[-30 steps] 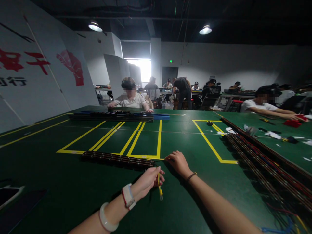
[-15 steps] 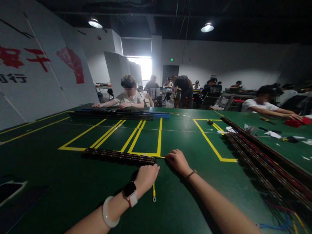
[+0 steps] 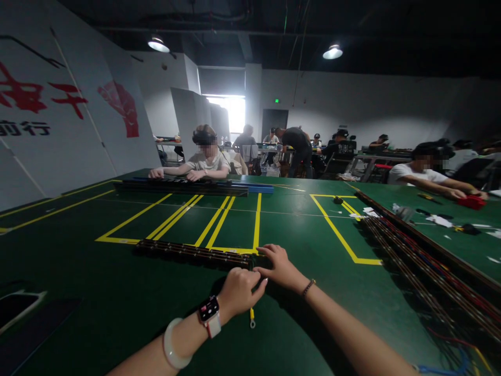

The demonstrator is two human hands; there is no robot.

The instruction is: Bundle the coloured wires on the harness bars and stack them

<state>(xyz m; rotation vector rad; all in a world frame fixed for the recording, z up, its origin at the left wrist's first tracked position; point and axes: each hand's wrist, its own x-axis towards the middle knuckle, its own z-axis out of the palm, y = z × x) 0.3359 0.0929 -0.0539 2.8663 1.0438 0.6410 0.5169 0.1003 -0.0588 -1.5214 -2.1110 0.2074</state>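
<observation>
A long, narrow dark strip with metal rods lies across the green table in front of me. At its right end both my hands meet. My left hand has its fingers curled and its thumb stretched out to the right; the fingertips are hidden. Below it a short yellow wire ending in a ring terminal sticks out toward me. My right hand arches over the strip's end, thumb and fingers apart, the thumb close to the left hand. No held thing shows in it.
Yellow tape marks boxes on the table. Long rod-and-wire assemblies run along the right. Dark and blue rails lie at the far edge, before a seated person. A dark flat object sits at left.
My right hand has let go of the yellow wire end, opened its fingers and moved left to the strip's end. My left thumb has stretched out to the right.
</observation>
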